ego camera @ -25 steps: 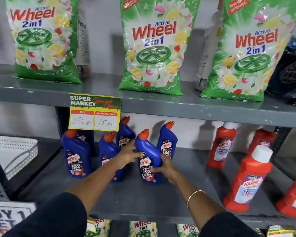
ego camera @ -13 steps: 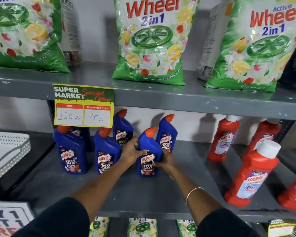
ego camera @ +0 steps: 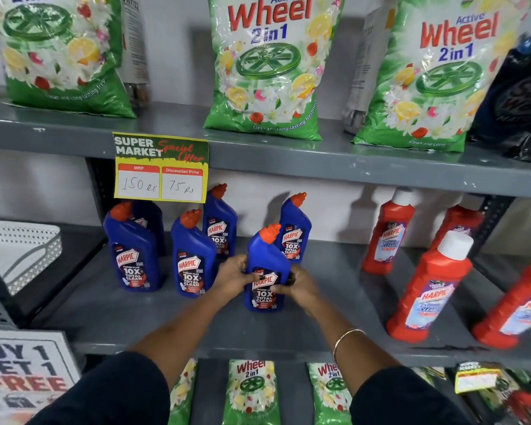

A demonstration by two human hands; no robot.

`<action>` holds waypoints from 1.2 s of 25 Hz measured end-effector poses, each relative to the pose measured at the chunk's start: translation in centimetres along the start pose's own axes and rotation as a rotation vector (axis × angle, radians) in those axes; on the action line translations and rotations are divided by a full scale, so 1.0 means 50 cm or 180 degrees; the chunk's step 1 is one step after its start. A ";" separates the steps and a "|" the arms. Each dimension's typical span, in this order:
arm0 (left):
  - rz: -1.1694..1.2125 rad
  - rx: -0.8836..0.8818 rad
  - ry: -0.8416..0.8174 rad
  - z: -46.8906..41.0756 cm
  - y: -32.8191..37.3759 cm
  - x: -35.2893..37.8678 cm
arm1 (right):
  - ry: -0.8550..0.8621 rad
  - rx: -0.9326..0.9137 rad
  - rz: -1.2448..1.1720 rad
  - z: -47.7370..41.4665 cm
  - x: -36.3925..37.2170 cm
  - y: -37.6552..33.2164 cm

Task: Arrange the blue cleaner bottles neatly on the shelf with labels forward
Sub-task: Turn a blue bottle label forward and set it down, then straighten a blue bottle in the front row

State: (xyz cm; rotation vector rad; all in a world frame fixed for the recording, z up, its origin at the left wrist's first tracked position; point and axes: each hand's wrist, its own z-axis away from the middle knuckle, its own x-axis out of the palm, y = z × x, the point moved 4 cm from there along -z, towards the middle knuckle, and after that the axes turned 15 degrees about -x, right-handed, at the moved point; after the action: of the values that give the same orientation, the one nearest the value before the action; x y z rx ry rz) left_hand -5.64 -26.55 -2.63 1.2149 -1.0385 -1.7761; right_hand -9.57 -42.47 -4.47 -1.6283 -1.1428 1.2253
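Several blue Harpic cleaner bottles with orange caps stand on the grey middle shelf (ego camera: pixel 111 314). Both my hands grip the front right blue bottle (ego camera: pixel 265 259), upright with its label facing me: my left hand (ego camera: pixel 231 276) on its left side, my right hand (ego camera: pixel 298 285) on its right side. To the left, two front bottles (ego camera: pixel 134 259) (ego camera: pixel 192 259) show their labels. Behind them stand a bottle (ego camera: pixel 219 223) and another (ego camera: pixel 293 233), labels forward. A further one (ego camera: pixel 149 216) is mostly hidden behind the front left bottle.
Red Harpic bottles (ego camera: pixel 429 286) lean on the shelf's right part. A yellow price tag (ego camera: pixel 160 168) hangs from the upper shelf, which carries green Wheel detergent bags (ego camera: pixel 267 65). A white perforated basket (ego camera: pixel 19 256) sits at the left. A promo sign (ego camera: pixel 22 372) stands lower left.
My hands have kept hold of the front right blue bottle and shifted it slightly right and toward the shelf's front. The camera view has shifted.
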 end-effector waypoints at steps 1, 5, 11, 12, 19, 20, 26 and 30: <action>0.0002 0.0005 -0.0005 0.010 -0.004 0.003 | 0.0013 -0.0002 -0.0025 0.013 -0.001 -0.002; -0.0056 0.0050 0.0065 0.048 -0.003 0.011 | 0.0030 -0.0068 0.0291 0.045 -0.002 -0.010; -0.0002 0.0394 0.0903 0.103 -0.026 -0.033 | -0.0722 0.1044 0.1415 0.100 0.029 0.015; -0.0022 0.0500 0.1289 0.113 -0.038 -0.059 | -0.0958 0.1318 0.1508 0.108 0.052 0.018; 0.0365 0.0122 0.1662 0.036 -0.092 -0.228 | -0.0470 0.0362 0.0992 -0.012 0.260 -0.043; 0.0311 0.0062 0.1414 0.015 -0.094 -0.240 | -0.0284 0.0249 0.0862 -0.039 0.271 -0.051; -0.0027 0.0015 0.0867 -0.033 -0.095 -0.275 | 0.0020 -0.0023 0.0621 -0.103 0.292 -0.040; 0.0023 -0.0053 0.0675 -0.010 -0.108 -0.272 | 0.0013 -0.0200 0.0475 -0.061 0.282 -0.056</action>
State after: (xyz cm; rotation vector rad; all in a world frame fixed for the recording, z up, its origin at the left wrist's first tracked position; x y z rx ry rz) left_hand -2.01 -12.37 -2.77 1.3543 -0.9022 -1.6068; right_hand -5.36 -28.38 -4.91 -1.7893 -1.0830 1.2905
